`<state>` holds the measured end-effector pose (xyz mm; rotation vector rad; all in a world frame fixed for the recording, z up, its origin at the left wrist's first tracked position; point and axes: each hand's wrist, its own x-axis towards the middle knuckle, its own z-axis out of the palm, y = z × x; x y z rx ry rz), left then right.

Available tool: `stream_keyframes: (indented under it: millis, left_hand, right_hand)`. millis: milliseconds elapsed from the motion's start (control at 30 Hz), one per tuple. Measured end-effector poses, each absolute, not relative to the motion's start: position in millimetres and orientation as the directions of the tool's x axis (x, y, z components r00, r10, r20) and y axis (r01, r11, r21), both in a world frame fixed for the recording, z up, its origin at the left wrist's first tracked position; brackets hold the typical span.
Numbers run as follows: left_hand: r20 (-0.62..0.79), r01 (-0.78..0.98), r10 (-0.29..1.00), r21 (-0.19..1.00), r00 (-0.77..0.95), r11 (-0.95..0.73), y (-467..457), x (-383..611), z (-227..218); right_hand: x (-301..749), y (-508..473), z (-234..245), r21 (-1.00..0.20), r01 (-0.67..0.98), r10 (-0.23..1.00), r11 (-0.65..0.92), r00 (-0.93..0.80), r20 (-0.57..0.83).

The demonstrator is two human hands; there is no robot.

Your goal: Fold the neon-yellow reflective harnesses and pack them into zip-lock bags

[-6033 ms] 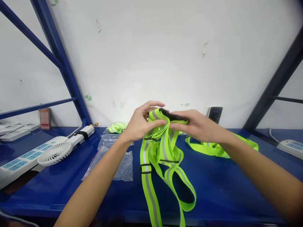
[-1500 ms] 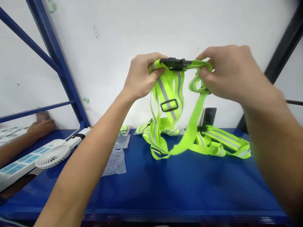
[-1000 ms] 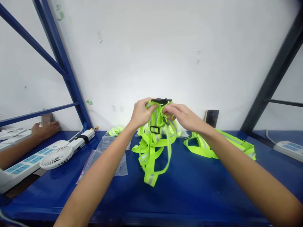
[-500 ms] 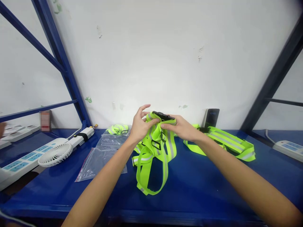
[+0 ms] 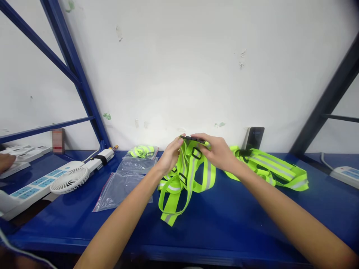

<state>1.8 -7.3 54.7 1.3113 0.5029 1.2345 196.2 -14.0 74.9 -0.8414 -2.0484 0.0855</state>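
Note:
Between my two hands hangs a neon-yellow reflective vest (image 5: 192, 173) made of elastic straps with grey stripes, its loops drooping to the table. My left hand (image 5: 170, 155) grips its upper left edge, beside a black buckle (image 5: 193, 139) at the top. On the other side, my right hand (image 5: 215, 149) pinches the band near the buckle's right end. Black strap sliders show among the folds. A second reflective vest (image 5: 275, 170) lies on the table to the right. Left of my hands are clear zip bags (image 5: 120, 190), and a rolled yellow vest (image 5: 142, 151) sits on or in the farthest one.
A white fan (image 5: 70, 181) rests by a long power strip (image 5: 42, 183) on the left of the blue table (image 5: 224, 228). At the back right a phone (image 5: 254, 138) leans on the wall. Another person's hand (image 5: 7, 162) shows at the far left edge.
My left fingers have closed in on the vest's edge, and my right hand has shifted over the band. The hanging loops have swung a little. The other person's hand has come further into view.

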Motion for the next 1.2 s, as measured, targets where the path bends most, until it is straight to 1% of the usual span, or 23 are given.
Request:
stream_keyframes:
  millis: [67, 100, 167, 267, 333, 433, 467, 533, 633, 700, 767, 833, 867, 933, 1000, 1100, 1200]
  left_hand:
    - [0.267, -0.456, 0.856, 0.889, 0.443, -0.042, -7, -3, 55]
    - [0.242, -0.46, 0.842, 0.888, 0.482, 0.008, -7, -5, 55]
    - [0.207, -0.403, 0.832, 0.915, 0.515, 0.021, -6, -8, 52]
    - [0.194, -0.231, 0.833, 0.969, 0.518, -0.083, -2, -8, 44]
    - [0.236, -0.173, 0.824, 0.97, 0.514, -0.17, 0, -6, 40]
    - [0.295, -0.159, 0.81, 0.955, 0.506, -0.249, 0, -3, 37]
    - [0.307, -0.152, 0.81, 0.952, 0.5, -0.267, -1, -1, 38]
    - [0.33, -0.132, 0.808, 0.943, 0.489, -0.305, -5, 3, 38]
    - [0.35, -0.143, 0.821, 0.937, 0.451, -0.32, -10, 10, 34]
    - [0.305, -0.203, 0.839, 0.95, 0.451, -0.236, -12, 15, 31]
    - [0.218, -0.279, 0.828, 0.957, 0.517, -0.078, -15, 18, 29]
    - [0.155, -0.341, 0.796, 0.938, 0.586, 0.068, -20, 22, 28]
    - [0.143, -0.364, 0.787, 0.925, 0.6, 0.11, -22, 23, 29]
    - [0.148, -0.401, 0.788, 0.906, 0.598, 0.134, -26, 28, 28]
    - [0.143, -0.395, 0.785, 0.908, 0.602, 0.138, -29, 31, 27]
    - [0.104, -0.33, 0.793, 0.935, 0.601, 0.127, -28, 34, 21]
    - [0.031, -0.23, 0.794, 0.963, 0.607, 0.138, -24, 32, 14]
  right_hand:
    - [199, -15, 73, -0.385, 0.496, 0.586, 0.779, -0.355, 0.728]
    - [201, -15, 70, -0.405, 0.486, 0.592, 0.774, -0.331, 0.735]
    - [203, -16, 61, -0.427, 0.491, 0.596, 0.759, -0.26, 0.76]
    - [203, -18, 48, -0.414, 0.524, 0.581, 0.745, -0.203, 0.788]
    - [203, -23, 43, -0.407, 0.514, 0.588, 0.756, -0.258, 0.767]
    - [203, -33, 41, -0.441, 0.442, 0.61, 0.781, -0.392, 0.688]
    - [203, -35, 41, -0.451, 0.428, 0.613, 0.783, -0.41, 0.675]
    - [203, -38, 38, -0.446, 0.443, 0.614, 0.778, -0.385, 0.689]
    - [204, -34, 29, -0.358, 0.554, 0.585, 0.751, -0.309, 0.75]
    - [206, -29, 22, -0.267, 0.652, 0.563, 0.71, -0.297, 0.771]
    - [208, -24, 18, -0.174, 0.747, 0.548, 0.641, -0.287, 0.786]
    - [210, -22, 17, -0.121, 0.818, 0.528, 0.563, -0.243, 0.814]
    - [211, -22, 19, -0.121, 0.839, 0.518, 0.531, -0.208, 0.83]
    - [211, -24, 23, -0.166, 0.845, 0.503, 0.508, -0.134, 0.854]
    - [211, -27, 28, -0.235, 0.808, 0.519, 0.54, -0.1, 0.849]
    - [209, -32, 33, -0.328, 0.732, 0.58, 0.598, -0.112, 0.807]
    - [204, -36, 34, -0.384, 0.703, 0.621, 0.598, -0.104, 0.777]
